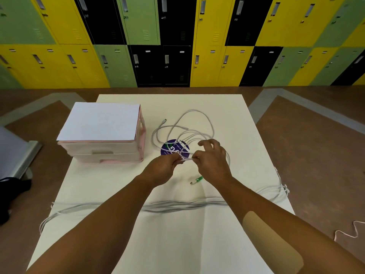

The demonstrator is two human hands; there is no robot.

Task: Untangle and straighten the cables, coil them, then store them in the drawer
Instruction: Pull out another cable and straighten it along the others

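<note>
The left grip [164, 169] and right grip [213, 162] each pinched the cable [194, 110], a short stretch taut between them. Its loops lay just beyond on the surface [227, 107], the drawers [102, 153] farther left.

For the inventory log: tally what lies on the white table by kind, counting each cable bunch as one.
Drawer unit: 1
Cable bunches: 2, tangled loops and straightened bundle
Green plug: 1
Purple sticker: 1
Total: 5
</note>
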